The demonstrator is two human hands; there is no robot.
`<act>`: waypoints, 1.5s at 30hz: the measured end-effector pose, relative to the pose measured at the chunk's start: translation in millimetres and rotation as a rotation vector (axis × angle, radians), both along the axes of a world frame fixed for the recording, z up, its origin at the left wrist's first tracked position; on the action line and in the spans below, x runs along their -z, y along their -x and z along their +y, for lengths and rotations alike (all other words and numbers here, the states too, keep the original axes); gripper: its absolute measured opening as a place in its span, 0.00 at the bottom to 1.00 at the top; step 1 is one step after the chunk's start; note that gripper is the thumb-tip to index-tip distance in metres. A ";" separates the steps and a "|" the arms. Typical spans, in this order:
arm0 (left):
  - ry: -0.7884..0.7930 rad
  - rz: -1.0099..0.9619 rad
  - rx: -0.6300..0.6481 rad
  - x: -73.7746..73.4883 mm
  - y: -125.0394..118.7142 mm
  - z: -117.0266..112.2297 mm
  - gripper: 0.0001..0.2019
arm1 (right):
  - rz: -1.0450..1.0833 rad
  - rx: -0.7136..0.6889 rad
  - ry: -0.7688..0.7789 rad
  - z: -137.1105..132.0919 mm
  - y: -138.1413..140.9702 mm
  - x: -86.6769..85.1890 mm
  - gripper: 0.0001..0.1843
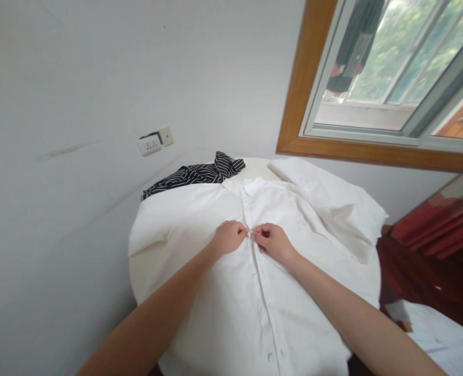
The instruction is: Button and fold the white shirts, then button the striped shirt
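Observation:
A white button-up shirt (pixel 223 292) lies spread front side up over a round table, its collar toward the wall. Both hands meet at its front opening, a little below the collar. My left hand (pixel 231 236) pinches the left edge of the placket between thumb and fingers. Just across the opening, my right hand (pixel 273 241) pinches the other edge, the fingertips of both hands almost touching. The small spot between the fingertips is too fine to make out. Below the hands the front edges lie side by side, with several buttons showing.
A black-and-white striped cloth (pixel 200 175) lies at the table's (pixel 373 279) back left. Behind it, a socket (pixel 150 144) is on the wall. A wood-framed window (pixel 372 151) is at the upper right. White cloth (pixel 435 334) and red fabric (pixel 442 224) are at the right.

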State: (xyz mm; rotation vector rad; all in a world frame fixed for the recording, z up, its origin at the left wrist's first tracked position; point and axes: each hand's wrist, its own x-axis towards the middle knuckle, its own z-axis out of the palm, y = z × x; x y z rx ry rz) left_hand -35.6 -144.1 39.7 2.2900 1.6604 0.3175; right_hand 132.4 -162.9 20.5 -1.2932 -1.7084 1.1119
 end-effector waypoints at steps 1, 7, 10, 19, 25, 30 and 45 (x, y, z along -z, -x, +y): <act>0.003 -0.001 0.003 -0.9 -0.3 -0.1 0.15 | -0.003 -0.002 0.003 0.0 -0.3 0.4 0.09; -0.001 0.031 -0.016 -5.6 -2.2 -2.9 0.15 | 0.006 0.004 -0.003 -0.8 -0.4 0.6 0.08; 0.004 0.053 -0.007 -3.3 -1.5 -2.8 0.15 | 0.006 0.014 0.028 -0.8 -0.7 -1.3 0.08; 0.006 0.094 -0.050 1.0 -3.0 -4.0 0.14 | 0.225 -0.157 0.234 8.5 -8.9 2.6 0.10; 0.018 0.114 -0.055 0.2 -3.5 -5.2 0.15 | 0.260 -0.095 0.274 11.7 -5.1 6.6 0.09; 0.014 0.179 -0.033 0.2 -3.3 -4.2 0.17 | -0.051 0.004 -0.038 10.8 -0.9 7.1 0.08; -0.028 0.104 -0.003 1.4 -1.7 -3.2 0.16 | -0.250 0.089 -0.279 3.9 6.6 6.6 0.05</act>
